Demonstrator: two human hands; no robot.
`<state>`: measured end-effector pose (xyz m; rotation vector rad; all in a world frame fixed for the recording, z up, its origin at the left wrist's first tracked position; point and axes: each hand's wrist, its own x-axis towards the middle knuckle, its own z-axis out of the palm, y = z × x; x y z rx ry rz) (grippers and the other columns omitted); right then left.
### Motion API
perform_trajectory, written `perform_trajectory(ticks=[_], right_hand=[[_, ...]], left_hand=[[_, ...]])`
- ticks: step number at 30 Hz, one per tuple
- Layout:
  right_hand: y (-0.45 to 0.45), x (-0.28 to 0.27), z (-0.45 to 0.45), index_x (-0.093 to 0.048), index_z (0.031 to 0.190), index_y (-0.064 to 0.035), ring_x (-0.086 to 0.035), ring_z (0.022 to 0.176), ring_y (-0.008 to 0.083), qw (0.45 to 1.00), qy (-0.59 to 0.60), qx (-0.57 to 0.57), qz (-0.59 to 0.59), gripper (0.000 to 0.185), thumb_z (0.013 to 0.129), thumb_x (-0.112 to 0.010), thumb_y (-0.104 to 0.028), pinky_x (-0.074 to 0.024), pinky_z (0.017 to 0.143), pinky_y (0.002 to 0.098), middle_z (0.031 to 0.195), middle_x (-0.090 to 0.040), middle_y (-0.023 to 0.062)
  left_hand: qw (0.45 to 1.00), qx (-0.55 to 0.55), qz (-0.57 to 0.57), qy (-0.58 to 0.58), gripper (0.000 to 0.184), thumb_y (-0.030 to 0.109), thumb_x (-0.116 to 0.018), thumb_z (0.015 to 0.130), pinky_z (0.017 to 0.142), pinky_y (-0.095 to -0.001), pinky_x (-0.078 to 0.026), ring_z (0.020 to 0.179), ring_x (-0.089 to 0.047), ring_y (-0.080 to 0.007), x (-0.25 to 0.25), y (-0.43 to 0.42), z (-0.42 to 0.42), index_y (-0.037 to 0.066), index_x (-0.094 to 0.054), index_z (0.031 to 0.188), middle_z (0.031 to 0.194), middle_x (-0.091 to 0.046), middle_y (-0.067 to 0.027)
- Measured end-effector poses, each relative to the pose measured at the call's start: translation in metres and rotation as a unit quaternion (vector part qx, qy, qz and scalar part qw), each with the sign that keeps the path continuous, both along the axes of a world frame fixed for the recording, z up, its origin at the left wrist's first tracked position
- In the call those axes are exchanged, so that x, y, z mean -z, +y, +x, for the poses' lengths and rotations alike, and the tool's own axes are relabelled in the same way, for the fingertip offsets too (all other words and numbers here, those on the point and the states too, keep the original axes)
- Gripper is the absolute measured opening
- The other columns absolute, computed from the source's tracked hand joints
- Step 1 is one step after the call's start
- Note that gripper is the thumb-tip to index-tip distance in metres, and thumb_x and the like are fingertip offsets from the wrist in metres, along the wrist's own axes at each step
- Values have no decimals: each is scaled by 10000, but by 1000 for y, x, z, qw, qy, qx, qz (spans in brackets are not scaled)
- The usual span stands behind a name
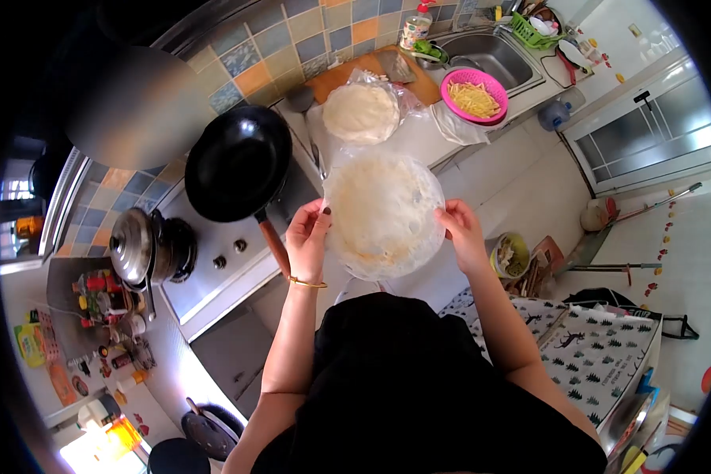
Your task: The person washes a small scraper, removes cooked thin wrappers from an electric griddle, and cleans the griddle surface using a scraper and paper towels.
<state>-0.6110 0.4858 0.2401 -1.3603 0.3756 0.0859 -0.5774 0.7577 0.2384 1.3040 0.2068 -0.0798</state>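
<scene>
A thin, pale, round flatbread with light brown patches hangs spread out in front of my body. My left hand pinches its left edge between thumb and fingers; a gold bangle is on that wrist. At the opposite edge, my right hand grips it the same way. Beyond it on the counter lies a pale round stack, similar in shape, in an open clear plastic bag. To the left, a black wok sits on the stove, its wooden handle close to my left wrist.
A pink colander of pale yellow strips stands beside the sink. Behind the bag is a wooden cutting board. A lidded steel pot occupies the other burner. A bin is on the right.
</scene>
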Motion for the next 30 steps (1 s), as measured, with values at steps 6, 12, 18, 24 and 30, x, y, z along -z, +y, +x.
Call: perform_trajectory(ticks=[6, 12, 18, 24, 30], right_hand=[[-33, 22, 62, -571, 939, -52, -548, 703, 68, 1000, -12, 12, -6, 90, 888, -595, -123, -441, 629, 237, 801, -599, -11], [-60, 27, 124, -565, 922, -57, -534, 666, 69, 999, 18, 2, -32, 54, 890, -573, -100, -439, 601, 241, 790, -586, -13], [-77, 36, 162, -509, 1076, -50, -534, 671, 75, 997, 27, 34, -57, 244, 851, -602, -31, -435, 586, 233, 766, -566, 8], [-101, 64, 193, -415, 1210, -59, -524, 671, 92, 991, -1, 34, -132, 448, 817, -618, 8, -438, 594, 239, 771, -549, 23], [-142, 70, 219, -413, 1209, -74, -528, 660, 118, 969, -59, -11, -238, 451, 812, -614, -2, -447, 604, 262, 762, -546, 40]], left_hand=[[1000, 3, 10, -12, 225, 85, -600, 913, 659, -168, -375, 750, -486, -28, 26, -33, 66, 37, -589, 1133, 862, -578, 55], [1000, 5, 3, -5, 260, 65, -607, 903, 695, -174, -410, 763, -498, -36, 42, -55, 136, 23, -584, 1158, 867, -563, 45], [999, 23, 35, -5, 307, 42, -618, 890, 720, -185, -441, 766, -516, -44, 41, -71, 181, 11, -582, 1193, 839, -535, 36], [996, 32, 81, -2, 338, 46, -629, 882, 712, -190, -453, 758, -538, -51, 65, -100, 206, 28, -612, 1220, 852, -581, 15], [988, 7, 152, -8, 316, 65, -650, 868, 693, -220, -472, 751, -551, -61, 86, -135, 220, 30, -642, 1182, 893, -632, -14]])
